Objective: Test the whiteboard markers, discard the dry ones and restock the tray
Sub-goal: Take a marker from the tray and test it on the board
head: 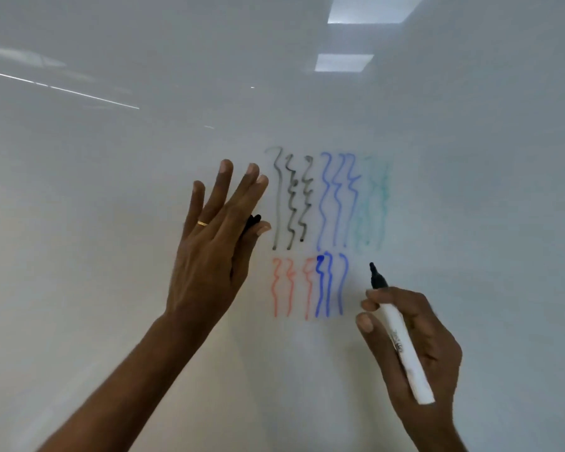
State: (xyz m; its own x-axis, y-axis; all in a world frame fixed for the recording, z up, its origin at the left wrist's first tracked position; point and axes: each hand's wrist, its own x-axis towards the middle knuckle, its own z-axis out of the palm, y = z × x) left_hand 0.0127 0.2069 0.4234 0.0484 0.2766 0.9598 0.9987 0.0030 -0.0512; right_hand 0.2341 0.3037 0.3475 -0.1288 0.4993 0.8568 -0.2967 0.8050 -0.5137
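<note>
The step in hand looks to be a test stroke with the white-barrelled whiteboard marker with a black nib (402, 340). It wants the nib set squarely on the bare patch of the glossy white whiteboard (144, 223) just right of the lower blue squiggles (328, 285), then one long wavy line under even pressure, so that a pale, broken mark like the faint green squiggles (377, 207) would show a dry marker plainly. The right hand (418, 340) grips the barrel near its nib end, thumb and forefinger closed on it and the other fingers curled behind; whether the nib touches the board cannot be told. The left hand (209, 249) is raised beside the black squiggles (291, 203), its four fingers straight and spread, while the thumb pins what looks like a small black cap (253, 221) against them; the tray is not in view
</note>
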